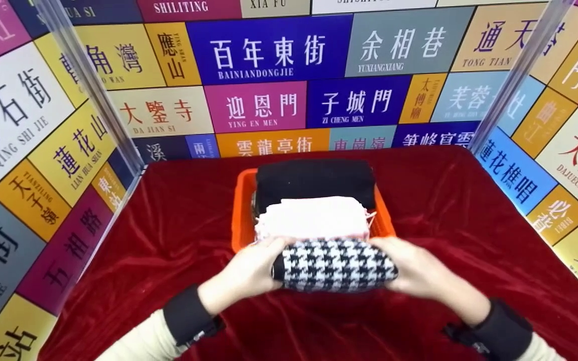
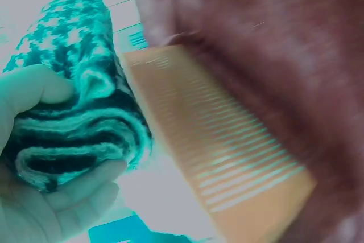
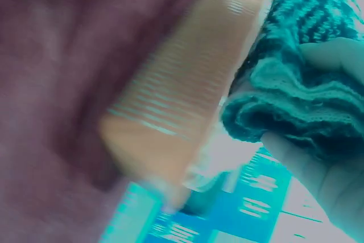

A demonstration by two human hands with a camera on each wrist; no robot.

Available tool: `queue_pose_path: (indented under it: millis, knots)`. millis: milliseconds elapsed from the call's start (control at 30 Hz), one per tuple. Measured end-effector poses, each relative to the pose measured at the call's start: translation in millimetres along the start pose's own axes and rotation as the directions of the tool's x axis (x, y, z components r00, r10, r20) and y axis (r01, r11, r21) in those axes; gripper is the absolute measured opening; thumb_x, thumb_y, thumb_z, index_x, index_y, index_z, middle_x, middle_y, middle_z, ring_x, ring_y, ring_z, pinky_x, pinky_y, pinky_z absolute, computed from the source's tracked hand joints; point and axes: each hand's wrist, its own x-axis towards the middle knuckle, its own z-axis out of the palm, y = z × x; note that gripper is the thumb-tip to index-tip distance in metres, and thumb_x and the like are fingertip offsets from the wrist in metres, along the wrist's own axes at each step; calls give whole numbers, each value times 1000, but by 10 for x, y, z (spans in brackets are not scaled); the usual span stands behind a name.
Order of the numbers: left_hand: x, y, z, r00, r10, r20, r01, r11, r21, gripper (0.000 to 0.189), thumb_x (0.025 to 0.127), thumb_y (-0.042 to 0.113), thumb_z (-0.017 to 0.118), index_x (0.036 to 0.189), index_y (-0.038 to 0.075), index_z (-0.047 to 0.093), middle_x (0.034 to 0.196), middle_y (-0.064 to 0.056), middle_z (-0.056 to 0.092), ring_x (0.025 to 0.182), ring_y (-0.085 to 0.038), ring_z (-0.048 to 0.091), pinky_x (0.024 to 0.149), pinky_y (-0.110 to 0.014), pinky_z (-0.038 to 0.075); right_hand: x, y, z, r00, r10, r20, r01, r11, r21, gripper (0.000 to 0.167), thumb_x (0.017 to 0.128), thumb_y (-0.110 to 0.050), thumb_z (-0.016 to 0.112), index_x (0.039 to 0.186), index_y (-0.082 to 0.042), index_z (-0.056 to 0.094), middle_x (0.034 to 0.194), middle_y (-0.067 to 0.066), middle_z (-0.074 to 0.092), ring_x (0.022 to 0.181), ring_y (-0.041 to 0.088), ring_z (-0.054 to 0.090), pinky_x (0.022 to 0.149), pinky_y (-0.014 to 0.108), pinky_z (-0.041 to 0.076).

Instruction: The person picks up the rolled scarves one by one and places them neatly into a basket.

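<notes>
Between my two hands is a rolled black-and-white houndstooth cloth [image 1: 340, 265], held level at the near side of an orange basket [image 1: 239, 210]. My left hand [image 1: 255, 266] grips its left end, and my right hand [image 1: 418, 266] grips the right end. Folded layers of the cloth [image 2: 74, 135] show at the left end in the left wrist view, with the thumb above and fingers below. A similar hold by the right hand [image 3: 310, 177] appears in the right wrist view. Inside the basket lie a white fringed folded cloth [image 1: 314, 215] and, behind it, a black rolled cloth [image 1: 314, 181].
Dark red velvet [image 1: 183, 215] covers the table beneath the basket, with wrinkles toward the front. Walls of colourful street-name signs [image 1: 269, 50] stand at the back and both sides. Clear upright posts [image 1: 93, 90] rise at the back corners.
</notes>
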Motion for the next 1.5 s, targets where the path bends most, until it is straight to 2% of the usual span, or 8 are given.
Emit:
queue_pose_path:
  millis: [200, 367, 500, 667, 733, 833, 1000, 1500]
  knots:
    - [316, -51, -302, 989, 10, -146, 0, 997, 71, 74, 57, 15, 82, 123, 13, 49, 110, -10, 57, 92, -26, 59, 73, -40, 51, 360, 120, -291, 994, -39, -107, 29, 995, -93, 64, 57, -9, 76, 117, -3, 55, 107, 12, 59, 98, 24, 57, 79, 42, 50]
    - [659, -316, -359, 958, 28, -285, 11, 991, 133, 71, 58, 0, 76, 123, 10, 50, 113, -13, 54, 93, -27, 58, 77, -40, 50, 700, 451, -234, 978, -49, -201, 9, 981, -196, 63, 62, -10, 74, 119, -2, 52, 107, 18, 55, 97, 28, 55, 78, 43, 51]
    - [895, -599, -284, 907, 94, -410, 9, 970, 242, 62, 60, -2, 71, 118, 10, 52, 109, -13, 55, 87, -28, 59, 71, -41, 50, 940, 746, -42, 955, -78, -287, -2, 963, -268, 66, 62, -9, 74, 122, -1, 50, 104, 21, 52, 93, 32, 55, 74, 42, 52]
    - [1063, -881, -117, 825, 218, -522, 43, 896, 442, 53, 63, 3, 70, 113, 10, 55, 105, -15, 55, 86, -31, 55, 65, -42, 45, 1135, 1013, 196, 930, -135, -341, 0, 930, -368, 74, 54, 2, 77, 121, 5, 46, 105, 26, 48, 98, 39, 49, 88, 44, 45]
    - [1064, -970, -33, 837, 222, -500, 75, 859, 506, 55, 63, 8, 72, 114, 10, 53, 110, -16, 53, 95, -34, 53, 71, -43, 44, 1159, 1072, 280, 936, -154, -317, 12, 913, -409, 70, 54, 2, 76, 117, 8, 46, 109, 27, 46, 103, 42, 46, 96, 47, 39]
    - [978, -1067, 92, 905, 173, -389, 76, 833, 548, 65, 61, 17, 77, 118, 10, 49, 122, -18, 49, 113, -39, 45, 89, -48, 41, 1115, 1123, 408, 963, -157, -219, 50, 904, -425, 64, 55, -2, 73, 111, 8, 43, 123, 30, 41, 115, 45, 40, 102, 52, 29]
    - [806, -1125, 209, 971, 84, -222, 25, 894, 448, 75, 66, 22, 76, 130, 6, 40, 138, -21, 37, 126, -41, 35, 103, -53, 29, 991, 1124, 470, 997, -67, -50, 50, 955, -292, 82, 57, 0, 75, 128, 2, 33, 141, 29, 28, 128, 44, 29, 103, 57, 24]
    - [701, -1148, 420, 970, 66, -236, 20, 939, 342, 76, 72, 20, 71, 136, 4, 33, 139, -22, 34, 109, -36, 51, 82, -45, 46, 946, 1182, 421, 995, -18, 94, 34, 984, -173, 90, 56, 8, 72, 136, -2, 32, 140, 27, 30, 128, 40, 32, 106, 49, 26]
